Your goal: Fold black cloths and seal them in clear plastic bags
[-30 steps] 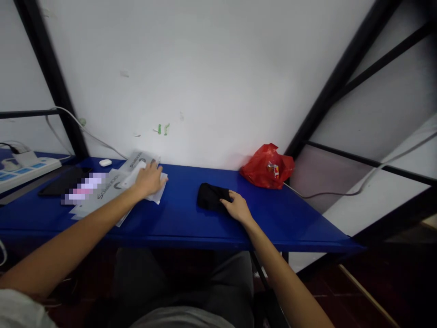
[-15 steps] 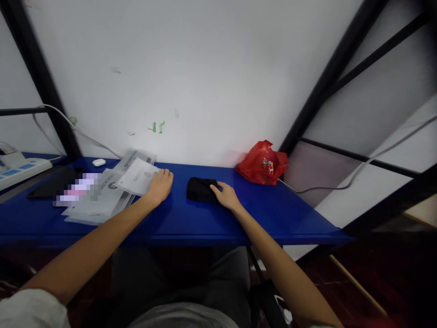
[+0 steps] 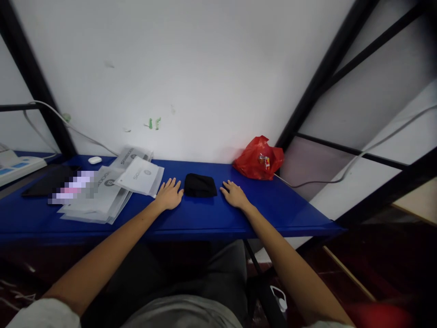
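A folded black cloth item lies on the blue desk between my two hands. My left hand rests flat just left of it, fingers spread, holding nothing. To the right, my right hand also lies palm down with fingers stretched out, a small gap from the black cloth. A small frosted plastic zip bag with printed lettering is just left of my left hand, on top of larger frosted zip bags piled on the desk.
A red plastic bag stands at the back right by the wall. On the left are a white earbud case, a dark flat tablet-like object, a blurred-out phone-like screen and a white power strip. Black metal posts frame the desk.
My right hand has let go of the black cloth item and now lies beside it. My left hand has come off the small zip bag and moved right and nearer, flattening on the desk.
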`<state>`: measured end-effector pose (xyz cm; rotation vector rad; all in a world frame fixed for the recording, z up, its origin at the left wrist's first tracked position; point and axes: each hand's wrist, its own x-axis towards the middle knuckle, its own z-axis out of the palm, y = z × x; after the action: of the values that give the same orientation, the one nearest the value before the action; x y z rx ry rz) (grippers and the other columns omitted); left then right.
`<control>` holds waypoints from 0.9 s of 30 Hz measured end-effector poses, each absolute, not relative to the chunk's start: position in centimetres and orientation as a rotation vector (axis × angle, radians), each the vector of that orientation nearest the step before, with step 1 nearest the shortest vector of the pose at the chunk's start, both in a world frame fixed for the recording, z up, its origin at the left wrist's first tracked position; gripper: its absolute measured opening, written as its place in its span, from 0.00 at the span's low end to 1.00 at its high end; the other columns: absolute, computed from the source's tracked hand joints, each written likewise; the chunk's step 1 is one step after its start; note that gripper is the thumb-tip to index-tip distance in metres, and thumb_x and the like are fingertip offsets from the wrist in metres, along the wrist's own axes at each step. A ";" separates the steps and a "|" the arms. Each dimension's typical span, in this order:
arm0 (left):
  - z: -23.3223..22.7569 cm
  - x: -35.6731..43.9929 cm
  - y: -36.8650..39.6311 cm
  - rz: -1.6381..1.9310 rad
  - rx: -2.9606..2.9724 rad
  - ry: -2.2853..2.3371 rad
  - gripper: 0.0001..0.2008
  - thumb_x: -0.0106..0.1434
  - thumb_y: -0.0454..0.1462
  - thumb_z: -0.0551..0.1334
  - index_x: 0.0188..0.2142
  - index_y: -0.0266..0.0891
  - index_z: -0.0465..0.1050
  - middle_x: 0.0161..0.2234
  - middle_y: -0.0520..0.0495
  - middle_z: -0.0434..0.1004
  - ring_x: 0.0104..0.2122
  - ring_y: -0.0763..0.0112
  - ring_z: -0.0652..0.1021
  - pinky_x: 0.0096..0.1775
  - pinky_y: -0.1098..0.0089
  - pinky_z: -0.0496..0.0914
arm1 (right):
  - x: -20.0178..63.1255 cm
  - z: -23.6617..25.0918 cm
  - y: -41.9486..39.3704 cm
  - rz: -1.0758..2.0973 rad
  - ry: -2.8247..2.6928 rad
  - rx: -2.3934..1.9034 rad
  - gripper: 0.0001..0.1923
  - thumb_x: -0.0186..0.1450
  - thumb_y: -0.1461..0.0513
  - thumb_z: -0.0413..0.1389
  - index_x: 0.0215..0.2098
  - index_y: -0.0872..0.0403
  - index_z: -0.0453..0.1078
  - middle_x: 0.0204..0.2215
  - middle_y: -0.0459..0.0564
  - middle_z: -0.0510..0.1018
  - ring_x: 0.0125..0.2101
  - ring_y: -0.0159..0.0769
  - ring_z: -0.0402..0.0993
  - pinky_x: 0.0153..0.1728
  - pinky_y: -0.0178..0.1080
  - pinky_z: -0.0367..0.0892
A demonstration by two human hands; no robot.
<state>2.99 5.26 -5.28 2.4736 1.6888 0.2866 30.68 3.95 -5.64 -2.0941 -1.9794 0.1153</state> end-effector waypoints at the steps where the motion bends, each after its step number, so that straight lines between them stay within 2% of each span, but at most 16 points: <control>1: -5.2 3.0 5.2 0.280 2.472 1.691 0.29 0.67 0.45 0.40 0.63 0.32 0.50 0.65 0.35 0.46 0.64 0.54 0.48 0.60 0.53 0.49 | 30.6 -5.5 3.9 0.128 -1.993 -2.098 0.29 0.68 0.52 0.41 0.62 0.60 0.55 0.63 0.62 0.52 0.64 0.48 0.46 0.61 0.51 0.44; 7: -5.3 3.1 4.9 0.297 2.473 1.690 0.28 0.67 0.45 0.41 0.63 0.34 0.51 0.65 0.37 0.46 0.64 0.55 0.48 0.59 0.51 0.49 | 30.6 -5.3 3.5 0.166 -2.018 -2.114 0.30 0.68 0.50 0.39 0.64 0.57 0.51 0.65 0.58 0.49 0.65 0.45 0.41 0.61 0.51 0.40; 11: -5.4 2.9 4.8 0.344 2.471 1.696 0.28 0.67 0.43 0.43 0.62 0.31 0.51 0.64 0.35 0.48 0.64 0.54 0.51 0.59 0.53 0.50 | 30.3 -5.3 3.3 0.147 -2.013 -2.132 0.30 0.68 0.51 0.39 0.64 0.57 0.51 0.65 0.58 0.49 0.65 0.44 0.42 0.61 0.50 0.41; 14: -4.9 3.0 4.2 0.640 2.540 1.722 0.26 0.66 0.38 0.45 0.62 0.28 0.51 0.62 0.33 0.55 0.61 0.56 0.58 0.58 0.58 0.55 | 30.1 -5.2 3.2 0.154 -1.997 -2.133 0.30 0.68 0.51 0.39 0.63 0.58 0.51 0.65 0.59 0.49 0.65 0.45 0.42 0.61 0.49 0.41; 16: -4.2 3.6 3.5 0.862 2.623 1.670 0.25 0.65 0.35 0.46 0.62 0.30 0.52 0.59 0.35 0.60 0.58 0.58 0.62 0.56 0.60 0.58 | 30.1 -5.2 3.2 0.156 -1.980 -2.117 0.30 0.68 0.51 0.40 0.63 0.57 0.52 0.65 0.58 0.50 0.64 0.45 0.42 0.61 0.50 0.41; 18: -3.6 4.7 2.5 0.934 2.702 1.564 0.24 0.66 0.35 0.46 0.61 0.34 0.54 0.56 0.37 0.63 0.55 0.57 0.64 0.53 0.59 0.60 | 30.2 -5.4 3.3 0.155 -1.970 -2.107 0.30 0.68 0.51 0.40 0.63 0.57 0.53 0.65 0.58 0.50 0.64 0.45 0.43 0.61 0.50 0.42; 24: -2.8 9.3 0.3 0.743 2.866 1.267 0.22 0.67 0.40 0.47 0.59 0.37 0.58 0.54 0.37 0.64 0.54 0.55 0.63 0.52 0.57 0.59 | 30.4 -5.7 3.4 0.140 -1.961 -2.098 0.29 0.68 0.50 0.40 0.63 0.55 0.54 0.64 0.57 0.51 0.64 0.43 0.44 0.61 0.49 0.42; 27: -2.5 10.2 0.3 0.609 2.851 1.347 0.21 0.66 0.44 0.48 0.52 0.35 0.67 0.52 0.35 0.67 0.52 0.50 0.64 0.53 0.53 0.57 | 30.4 -5.7 3.4 0.143 -1.955 -2.087 0.29 0.68 0.50 0.41 0.62 0.55 0.55 0.64 0.57 0.52 0.64 0.43 0.44 0.61 0.48 0.42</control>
<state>10.24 0.33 -2.53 2.8509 1.3473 0.6094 30.44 3.38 -5.71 -2.0875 -1.9550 0.1425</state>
